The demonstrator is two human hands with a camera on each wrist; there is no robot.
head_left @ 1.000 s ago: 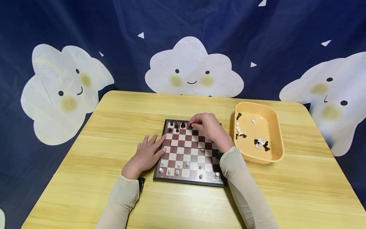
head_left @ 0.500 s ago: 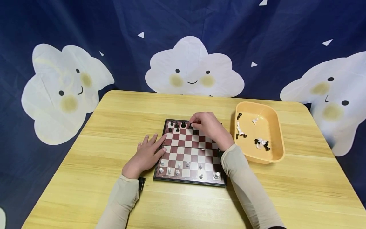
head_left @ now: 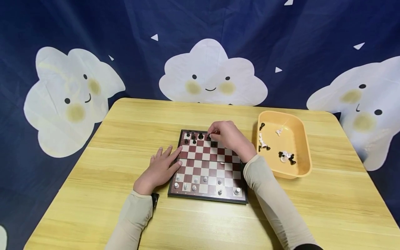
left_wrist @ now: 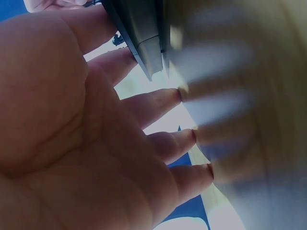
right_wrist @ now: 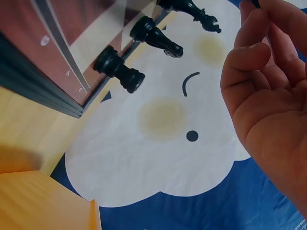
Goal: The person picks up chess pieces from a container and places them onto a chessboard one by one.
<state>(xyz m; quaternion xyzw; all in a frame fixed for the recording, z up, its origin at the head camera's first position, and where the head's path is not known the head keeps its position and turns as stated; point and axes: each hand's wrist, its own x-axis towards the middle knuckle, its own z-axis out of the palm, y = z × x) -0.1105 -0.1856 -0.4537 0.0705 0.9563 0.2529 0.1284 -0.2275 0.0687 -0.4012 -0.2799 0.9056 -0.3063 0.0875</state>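
A chessboard (head_left: 206, 156) with dark red and white squares lies on the table. My left hand (head_left: 159, 170) rests with spread fingers at its left edge; in the left wrist view two fingertips overlap the dark board side. Over the far row, my right hand (head_left: 229, 139) pinches a black chess piece (head_left: 208, 138) between thumb and fingertips; its kind is mostly hidden. Several black pieces stand left of it, among them a black piece (head_left: 200, 136). The right wrist view shows a black rook (right_wrist: 119, 69), a knight (right_wrist: 156, 36) and a bishop (right_wrist: 199, 12) on the board.
White chess pieces (head_left: 205, 178) stand on the near rows. To the right of the board is a yellow plastic tray (head_left: 290, 139) with loose white pieces (head_left: 262, 141) and black pieces (head_left: 292, 159). A blue cloth with clouds (head_left: 212, 69) hangs behind the table.
The right wrist and sleeve have shifted slightly to the right, while the fingertips stay on the black piece in the far row. My left hand has not moved.
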